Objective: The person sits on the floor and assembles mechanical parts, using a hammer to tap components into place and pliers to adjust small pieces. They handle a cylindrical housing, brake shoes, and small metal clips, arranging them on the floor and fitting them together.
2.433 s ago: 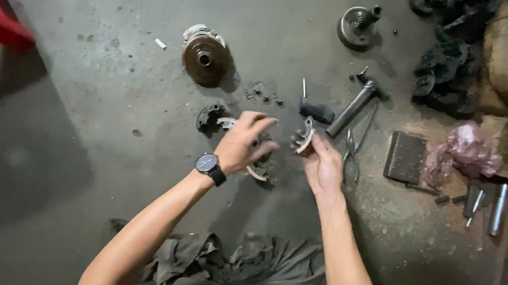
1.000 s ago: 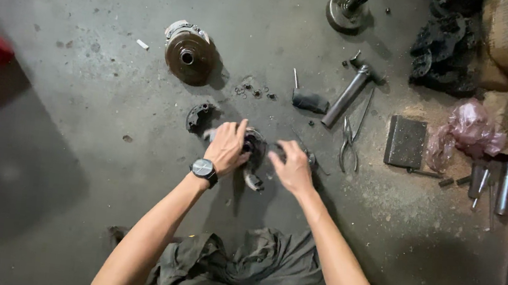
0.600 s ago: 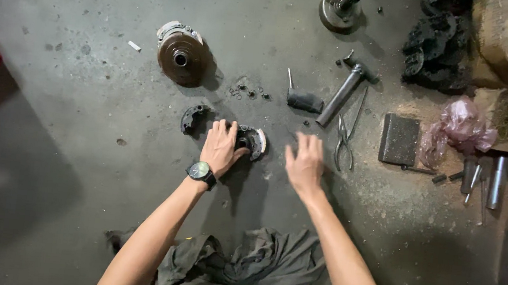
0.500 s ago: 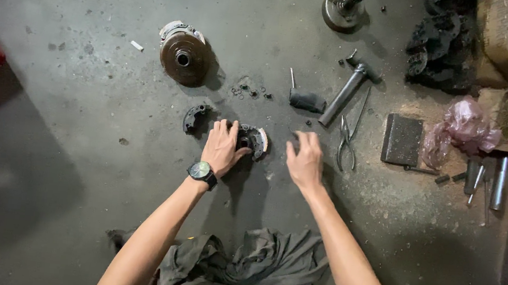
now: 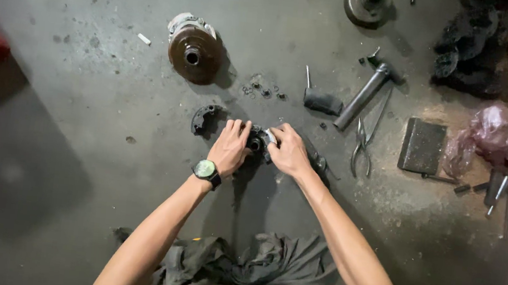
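With both hands, left [image 5: 229, 147] and right [image 5: 289, 151], curled tight around the small dark metal part [image 5: 258, 141] at frame centre, greasy fingers could probably slip.

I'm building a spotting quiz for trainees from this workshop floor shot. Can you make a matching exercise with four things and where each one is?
Things:
1. small dark metal part
2. round rusty disc
3. pliers
4. pink plastic bag

Places:
A. far right, beside a flat dark block
B. between the left hand and right hand
C. on the floor beyond the left hand, upper middle
D. just below a grey metal cylinder tool

Pairs: 1-B, 2-C, 3-D, 4-A
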